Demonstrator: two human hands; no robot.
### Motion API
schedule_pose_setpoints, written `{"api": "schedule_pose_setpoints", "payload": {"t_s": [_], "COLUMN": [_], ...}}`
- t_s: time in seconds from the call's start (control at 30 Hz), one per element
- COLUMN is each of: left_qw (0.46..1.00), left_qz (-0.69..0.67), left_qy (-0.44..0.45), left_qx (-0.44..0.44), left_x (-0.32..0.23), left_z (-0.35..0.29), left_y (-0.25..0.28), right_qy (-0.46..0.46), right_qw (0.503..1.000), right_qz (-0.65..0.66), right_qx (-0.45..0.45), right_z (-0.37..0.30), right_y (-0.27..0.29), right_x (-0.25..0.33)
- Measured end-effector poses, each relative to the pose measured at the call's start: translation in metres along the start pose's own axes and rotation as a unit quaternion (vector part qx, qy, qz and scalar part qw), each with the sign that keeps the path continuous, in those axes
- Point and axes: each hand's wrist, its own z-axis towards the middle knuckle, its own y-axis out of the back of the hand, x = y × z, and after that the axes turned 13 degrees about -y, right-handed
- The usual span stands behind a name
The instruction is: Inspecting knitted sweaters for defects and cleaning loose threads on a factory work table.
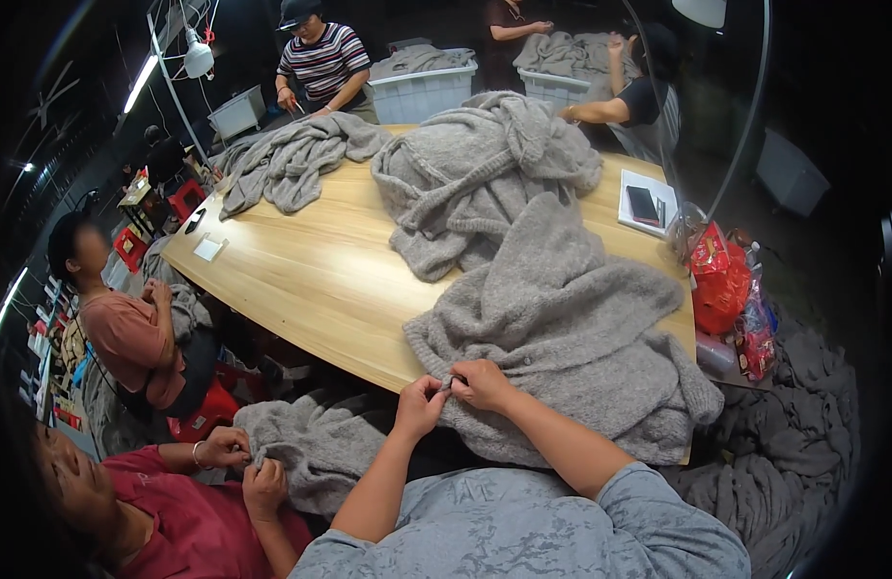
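A grey knitted cardigan (581,328) lies spread over the near edge of the wooden table, part of it hanging down toward me. My left hand (420,407) pinches the cardigan's ribbed edge. Close beside it, my right hand (480,386) grips the same edge with fingers pressed together. The fingertips of both hands nearly meet, and whatever small detail lies between them is hidden. Small buttons seem to dot the band near my right hand. Just beyond, a heap of grey knitwear (485,164) touches the cardigan's far side.
The wooden table (311,280) carries another grey garment pile (301,159) at far left and a phone (642,205) on white paper at right. A red plastic bag (719,289) stands off its right edge. Knitwear (784,454) covers the floor at right. Co-workers surround the table, one close at left.
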Motion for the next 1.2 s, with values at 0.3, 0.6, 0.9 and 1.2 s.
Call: {"api": "schedule_pose_setpoints", "payload": {"t_s": [0.3,0.6,0.9,1.2], "left_qw": [0.986,0.983,0.979,0.955], "left_qz": [-0.156,-0.160,-0.196,-0.251], "left_qy": [0.054,0.070,0.055,0.100], "left_qx": [0.011,-0.051,-0.019,-0.125], "left_x": [0.011,0.010,0.020,0.014], "left_z": [0.003,0.002,0.001,0.004], "left_y": [0.004,-0.004,0.000,-0.008], "right_qy": [0.083,-0.109,-0.117,-0.112], "right_qw": [0.995,0.979,0.975,0.977], "right_qz": [-0.044,0.080,0.114,0.077], "right_qx": [0.017,0.154,0.151,0.162], "right_z": [0.005,0.031,0.033,0.048], "right_y": [0.005,0.012,0.008,0.008], "right_x": [-0.001,-0.001,-0.004,0.005]}}
